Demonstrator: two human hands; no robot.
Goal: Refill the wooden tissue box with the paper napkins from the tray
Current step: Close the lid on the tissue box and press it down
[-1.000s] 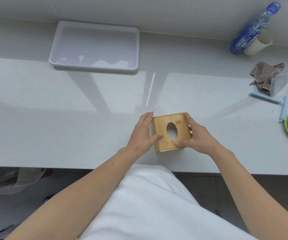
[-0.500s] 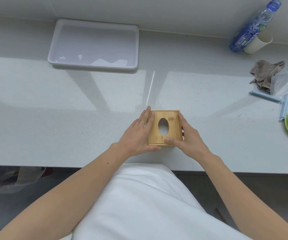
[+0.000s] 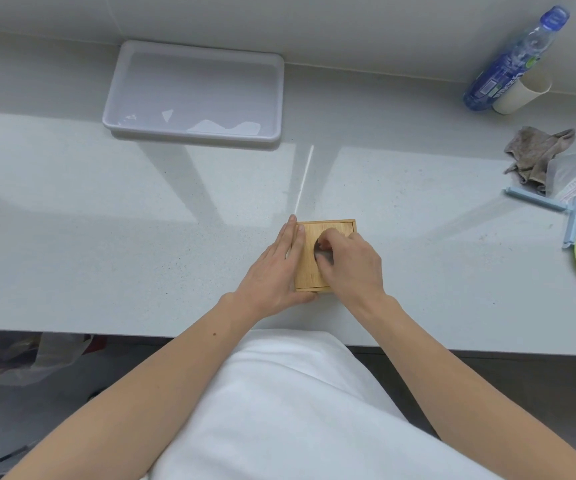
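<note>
Wooden tissue box (image 3: 309,268): flat on countertop (image 3: 106,237).
Left hand (image 3: 272,271): fingers extended, bracing box's left side.
Right hand (image 3: 352,265): fingertips (image 3: 324,242) curled into oval opening.
Tray (image 3: 193,136): well apart, by wall.

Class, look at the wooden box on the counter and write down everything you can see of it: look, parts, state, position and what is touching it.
The box is small, squarish and light wood with visible grain. It sits flat on the grey counter near its front edge. Its top panel has a dark oval opening, and a thin seam runs along the far edge. The left hand lies flat against its left side. The right hand rests on top, fingertips at the opening and covering part of it. No napkin shows.
</note>
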